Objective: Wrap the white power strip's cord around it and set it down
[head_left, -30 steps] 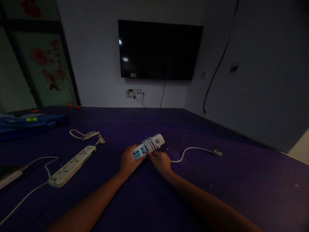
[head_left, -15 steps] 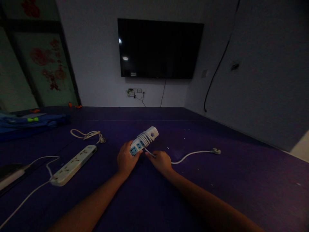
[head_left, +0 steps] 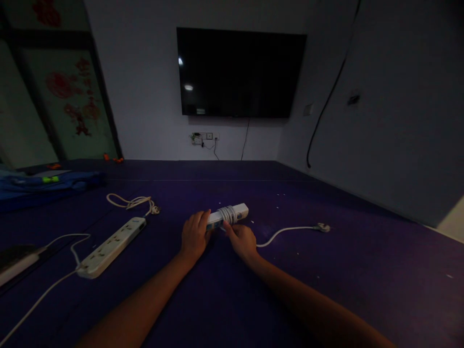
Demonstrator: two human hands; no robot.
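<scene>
A white power strip with blue sockets [head_left: 232,213] lies on the purple floor mat [head_left: 326,270], its own white cord wound round its middle in several turns. My left hand [head_left: 194,237] is closed on the strip's near end. My right hand [head_left: 241,239] pinches the cord right beside the strip. The loose length of cord runs right along the mat to its plug [head_left: 322,226].
A second white power strip [head_left: 110,248] lies to the left, its cord trailing to the lower left. A coiled cream cable [head_left: 132,203] lies behind it. Blue fabric [head_left: 47,186] sits at far left. A wall-mounted TV [head_left: 239,72] and wall sockets [head_left: 205,137] are ahead.
The strip was lifted and tilted half a second ago; it now lies low and turned on its side, blue sockets mostly hidden. The plug has slid slightly closer along the mat.
</scene>
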